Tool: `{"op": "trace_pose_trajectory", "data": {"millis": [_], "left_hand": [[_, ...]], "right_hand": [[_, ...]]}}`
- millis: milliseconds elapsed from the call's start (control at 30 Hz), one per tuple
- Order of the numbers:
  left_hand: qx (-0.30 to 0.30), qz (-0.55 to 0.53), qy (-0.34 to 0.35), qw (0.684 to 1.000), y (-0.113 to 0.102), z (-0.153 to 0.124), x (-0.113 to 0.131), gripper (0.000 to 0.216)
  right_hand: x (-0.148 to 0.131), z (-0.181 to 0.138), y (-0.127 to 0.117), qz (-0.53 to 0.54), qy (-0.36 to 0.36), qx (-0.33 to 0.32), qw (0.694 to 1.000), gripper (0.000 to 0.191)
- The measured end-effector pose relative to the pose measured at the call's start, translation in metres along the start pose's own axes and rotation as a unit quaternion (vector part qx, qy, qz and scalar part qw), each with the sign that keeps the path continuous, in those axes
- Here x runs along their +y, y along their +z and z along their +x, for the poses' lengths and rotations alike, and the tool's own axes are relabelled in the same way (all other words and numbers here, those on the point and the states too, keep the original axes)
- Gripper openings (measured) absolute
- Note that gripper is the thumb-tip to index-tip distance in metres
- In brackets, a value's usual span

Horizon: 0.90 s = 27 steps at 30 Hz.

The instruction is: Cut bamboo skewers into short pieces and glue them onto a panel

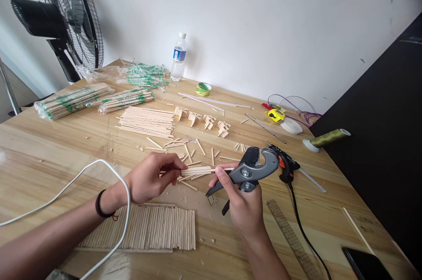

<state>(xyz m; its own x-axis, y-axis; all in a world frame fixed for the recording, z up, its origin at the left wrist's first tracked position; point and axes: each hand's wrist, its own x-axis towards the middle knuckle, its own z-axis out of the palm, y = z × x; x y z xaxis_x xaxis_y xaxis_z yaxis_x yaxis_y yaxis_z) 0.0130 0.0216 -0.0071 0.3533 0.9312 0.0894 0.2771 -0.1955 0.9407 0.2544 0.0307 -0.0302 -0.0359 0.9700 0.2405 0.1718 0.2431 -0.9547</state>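
**Item held:** bundle of sticks (198, 171), thin, pale wood, lying level above the middle of the table (49, 148). The left hand (150, 179) pinches its near end with closed fingertips. Its far tips reach the head of the cutter (252, 168).

**Cutter:** grey and black, handles gripped in the closed right hand (242, 205), head pointing away from the person.

**Close by:**
- Mat of sticks (154, 229), laid side by side, flat on the table under the left wrist.
- White cable (82, 174), looping over the left forearm and the mat.
- Glue gun (286, 165), black with orange, just right of the cutter, with its black cord trailing towards the near edge.
- Ruler (292, 238), clear, to the right of the right wrist.
- Offcuts scattered around the bundle.

**Further back:**
- Loose pile of sticks (147, 121), unwrapped.
- Small stick assemblies (201, 119), in a row.
- Two clear plastic sleeves (72, 100), both packed full of sticks.
- Green-printed packets (143, 73), heaped; their contents cannot be made out.
- Water bottle (178, 56), capped and upright by the wall; its fill level cannot be told.
- Tape roll (203, 89).

**Right side:**
- Yellow tape measure (275, 115).
- Spool of olive thread (326, 138), on its side.
- Phone (365, 264), at the near corner.

**Off the table:** fan (66, 12), far left.
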Motion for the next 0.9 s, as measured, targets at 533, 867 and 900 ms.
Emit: {"op": "trace_pose_trajectory", "data": {"millis": [533,867,900], "left_hand": [[0.054,0.141,0.077,0.986,-0.002,0.0,0.005,0.018],[0.1,0.155,0.158,0.97,-0.001,-0.007,0.015,0.012],[0.1,0.155,0.161,0.97,-0.001,-0.007,0.016,0.011]], "right_hand": [[-0.006,-0.004,0.001,-0.055,-0.105,0.039,0.992,0.012],[-0.004,0.008,-0.009,-0.229,-0.209,0.092,0.946,0.009],[-0.004,0.006,-0.006,-0.232,-0.215,0.09,0.944,0.009]]}}
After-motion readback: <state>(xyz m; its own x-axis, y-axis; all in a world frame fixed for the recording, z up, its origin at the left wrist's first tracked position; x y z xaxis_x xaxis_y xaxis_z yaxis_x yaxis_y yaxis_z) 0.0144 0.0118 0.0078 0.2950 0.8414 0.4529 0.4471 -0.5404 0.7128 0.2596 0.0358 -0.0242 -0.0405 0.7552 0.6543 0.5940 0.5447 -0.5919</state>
